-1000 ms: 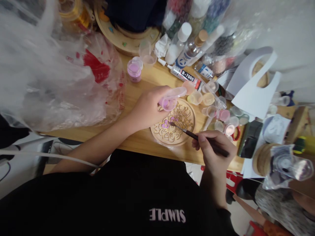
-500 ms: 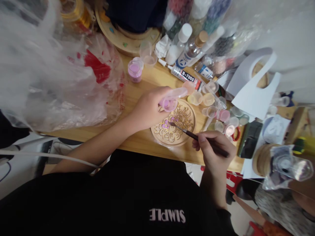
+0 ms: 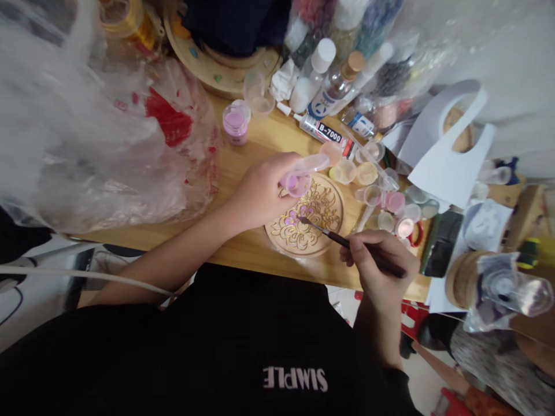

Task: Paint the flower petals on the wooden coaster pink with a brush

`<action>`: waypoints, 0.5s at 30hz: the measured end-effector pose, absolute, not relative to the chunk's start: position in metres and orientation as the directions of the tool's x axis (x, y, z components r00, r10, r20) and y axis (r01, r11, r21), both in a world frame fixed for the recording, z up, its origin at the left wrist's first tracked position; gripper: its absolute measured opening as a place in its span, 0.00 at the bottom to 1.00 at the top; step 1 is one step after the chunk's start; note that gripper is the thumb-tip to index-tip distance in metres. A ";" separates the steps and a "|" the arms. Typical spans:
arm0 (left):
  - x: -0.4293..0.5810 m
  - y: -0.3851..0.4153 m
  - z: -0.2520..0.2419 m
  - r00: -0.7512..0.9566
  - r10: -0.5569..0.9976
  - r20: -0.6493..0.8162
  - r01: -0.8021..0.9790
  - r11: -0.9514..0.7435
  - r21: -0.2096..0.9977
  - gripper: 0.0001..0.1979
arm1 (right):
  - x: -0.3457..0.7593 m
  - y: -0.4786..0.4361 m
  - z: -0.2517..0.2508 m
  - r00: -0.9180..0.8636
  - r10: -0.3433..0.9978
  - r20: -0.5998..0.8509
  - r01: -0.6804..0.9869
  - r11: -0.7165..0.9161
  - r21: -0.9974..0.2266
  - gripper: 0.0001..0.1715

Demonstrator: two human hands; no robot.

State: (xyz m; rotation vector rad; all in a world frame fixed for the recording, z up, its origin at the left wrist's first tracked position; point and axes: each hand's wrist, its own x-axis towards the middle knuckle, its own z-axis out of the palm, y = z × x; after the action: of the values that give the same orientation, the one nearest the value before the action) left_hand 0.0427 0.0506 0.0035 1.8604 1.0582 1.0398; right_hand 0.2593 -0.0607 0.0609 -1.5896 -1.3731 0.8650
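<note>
On the wooden table lies a round wooden plaque (image 3: 323,245) with raised gold flower outlines; a few petals are filled with purple. My left hand (image 3: 266,188) is closed around a small clear cup (image 3: 299,184) of purple paint, its lid flipped up, over the plaque's upper left edge. Between the thumb and fingers of my right hand (image 3: 381,260) is a dark-handled palette knife (image 3: 336,237). The small pointed metal blade rests at or just over the purple petals; whether it touches cannot be made out.
An open purple paint jar (image 3: 235,124) stands beyond my left hand. A glue tube (image 3: 325,132) and bottles (image 3: 332,86) are at the back. Several small paint cups (image 3: 367,173) crowd the right. A big plastic bag (image 3: 108,144) fills the left. Another person (image 3: 489,364) is at lower right.
Both hands keep nearly the same pose, the cup and knife still held. The whole view has shifted very slightly; no object has clearly moved.
</note>
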 end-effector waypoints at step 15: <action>0.043 0.050 0.002 0.346 0.910 0.230 0.331 -0.347 0.877 0.16 | 0.256 -0.058 0.062 0.167 0.986 0.020 0.438 -0.056 -0.897 0.05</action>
State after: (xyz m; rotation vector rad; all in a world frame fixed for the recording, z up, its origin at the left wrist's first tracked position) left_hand 0.0426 0.0497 0.0022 1.8568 1.0896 0.9726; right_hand 0.2562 -0.0577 0.0620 -1.6251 -1.3900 0.8421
